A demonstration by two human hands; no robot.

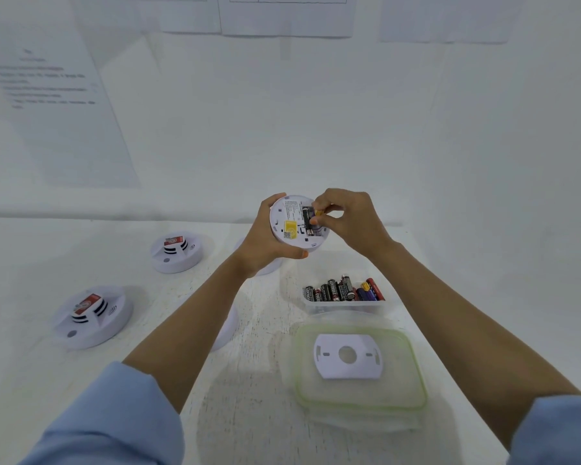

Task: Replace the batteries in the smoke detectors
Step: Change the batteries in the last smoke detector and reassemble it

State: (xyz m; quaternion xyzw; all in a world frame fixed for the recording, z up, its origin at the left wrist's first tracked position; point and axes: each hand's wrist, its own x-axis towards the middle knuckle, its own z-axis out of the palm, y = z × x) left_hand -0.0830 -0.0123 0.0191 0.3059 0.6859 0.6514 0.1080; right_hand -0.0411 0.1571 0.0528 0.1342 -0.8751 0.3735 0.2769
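The held smoke detector (pixel 294 224) is raised above the middle of the counter (pixel 249 417), turned back-side up so its open battery bay faces the camera. The left hand (pixel 265 241) grips it around the rim from the left, thumb under the near edge. The right hand (pixel 353 219) reaches in from the right, its thumb and fingertips pinching a battery (pixel 317 213) at the bay. Only that battery's yellowish end and a dark strip show, so how far it is seated cannot be told. A yellow sticker and small print on the back are too fine to read.

Just near of the hands, a clear tub (pixel 342 308) holds loose batteries (pixel 344 290), black, red and purple, lying side by side. Nearer still lies a clear lid (pixel 349 394) with a green rim, and a white mounting plate (pixel 348 355) rests on it.

At the left stand two more detectors, a far one (pixel 176 251) and a near one (pixel 93 315), each with a red label on top. Two further white round shapes are mostly hidden behind the left forearm. Blurred printed sheets (pixel 47 85) hang on the wall, the upper ones cut off by the frame.
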